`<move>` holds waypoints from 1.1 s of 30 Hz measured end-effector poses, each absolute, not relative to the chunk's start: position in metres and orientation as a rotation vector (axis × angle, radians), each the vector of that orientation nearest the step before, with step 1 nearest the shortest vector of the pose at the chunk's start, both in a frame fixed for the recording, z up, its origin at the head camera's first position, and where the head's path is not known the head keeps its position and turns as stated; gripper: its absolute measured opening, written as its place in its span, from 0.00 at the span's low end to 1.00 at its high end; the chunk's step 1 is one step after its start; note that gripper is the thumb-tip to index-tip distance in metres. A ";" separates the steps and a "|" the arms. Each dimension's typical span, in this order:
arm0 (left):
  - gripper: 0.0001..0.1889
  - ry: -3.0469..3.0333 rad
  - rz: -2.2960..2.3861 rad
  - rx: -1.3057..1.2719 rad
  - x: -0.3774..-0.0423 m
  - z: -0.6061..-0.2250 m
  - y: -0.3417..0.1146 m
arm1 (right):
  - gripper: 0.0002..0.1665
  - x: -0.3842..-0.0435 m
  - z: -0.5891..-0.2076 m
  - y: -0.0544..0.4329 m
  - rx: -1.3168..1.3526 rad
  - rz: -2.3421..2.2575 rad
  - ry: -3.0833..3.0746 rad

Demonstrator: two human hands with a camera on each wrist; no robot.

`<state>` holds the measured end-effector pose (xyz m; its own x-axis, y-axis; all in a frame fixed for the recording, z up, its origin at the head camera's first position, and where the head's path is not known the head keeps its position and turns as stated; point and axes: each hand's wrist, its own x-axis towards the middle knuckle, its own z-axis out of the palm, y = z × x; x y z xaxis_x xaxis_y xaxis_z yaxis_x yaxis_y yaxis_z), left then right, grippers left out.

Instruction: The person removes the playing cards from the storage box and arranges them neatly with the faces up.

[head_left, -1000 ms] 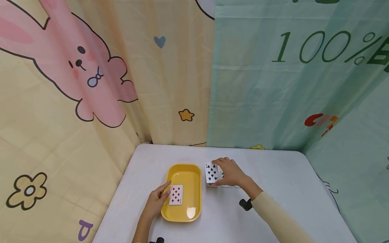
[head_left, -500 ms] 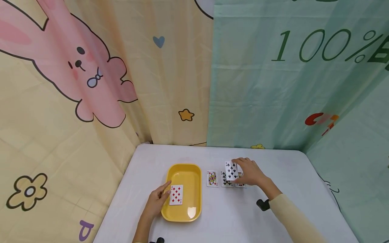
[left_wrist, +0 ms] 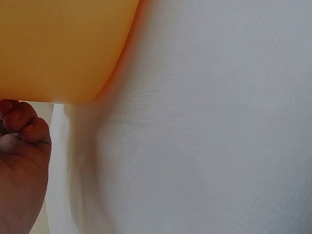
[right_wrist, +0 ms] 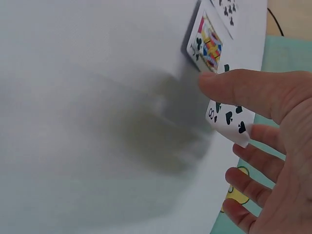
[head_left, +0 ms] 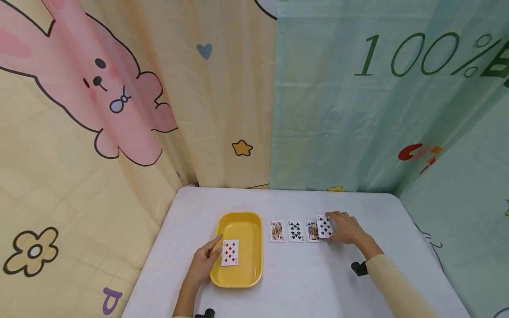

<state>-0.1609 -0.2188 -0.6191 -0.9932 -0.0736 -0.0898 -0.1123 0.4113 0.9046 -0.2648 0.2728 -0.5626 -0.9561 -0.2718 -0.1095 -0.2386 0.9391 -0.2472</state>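
My right hand (head_left: 347, 228) pinches a playing card, the eight of spades (head_left: 324, 227), between thumb and fingers at its right side. In the right wrist view the card (right_wrist: 229, 117) bends slightly under the thumb. It overlaps the right edge of a clubs face card (head_left: 312, 232) in the head view. My left hand (head_left: 203, 263) grips the left rim of a yellow tray (head_left: 251, 265), its thumb over the edge beside a stack of cards with a diamonds card (head_left: 230, 252) on top. The left wrist view shows curled fingers (left_wrist: 22, 119) at the tray's edge.
Left of the clubs face card lie a black-suited number card (head_left: 296, 231) and a red-suited face card (head_left: 277, 231), face up in a row. All stand on a white-covered table (head_left: 286, 282). Patterned curtains (head_left: 230, 97) hang behind and at the sides.
My right hand has carried the eight of spades rightward along the row, from over the leftmost card to past the clubs face card. My left hand has stayed at the tray.
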 end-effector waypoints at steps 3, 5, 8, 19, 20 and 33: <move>0.24 2.610 1.681 -0.167 -0.159 -0.619 -0.221 | 0.50 -0.265 -0.571 0.280 -0.361 -0.340 2.931; 0.24 2.600 1.691 -0.166 -0.160 -0.618 -0.220 | 0.50 -0.265 -0.574 0.285 -0.340 -0.333 2.920; 0.23 2.602 1.699 -0.174 -0.161 -0.617 -0.218 | 0.50 -0.265 -0.578 0.289 -0.323 -0.339 2.908; 0.23 2.611 1.694 -0.181 -0.160 -0.617 -0.217 | 0.49 -0.266 -0.589 0.294 -0.283 -0.357 2.896; 0.23 2.610 1.693 -0.180 -0.160 -0.618 -0.217 | 0.49 -0.266 -0.590 0.294 -0.286 -0.356 2.897; 0.23 2.603 1.691 -0.187 -0.160 -0.621 -0.218 | 0.52 -0.266 -0.585 0.291 -0.286 -0.378 2.890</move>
<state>-0.1599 -0.2178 -0.6206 -0.9923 -0.0832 -0.0920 -0.1179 0.4019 0.9081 -0.2658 0.2909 -0.5845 -0.9586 -0.2179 -0.1832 -0.1636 0.9482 -0.2723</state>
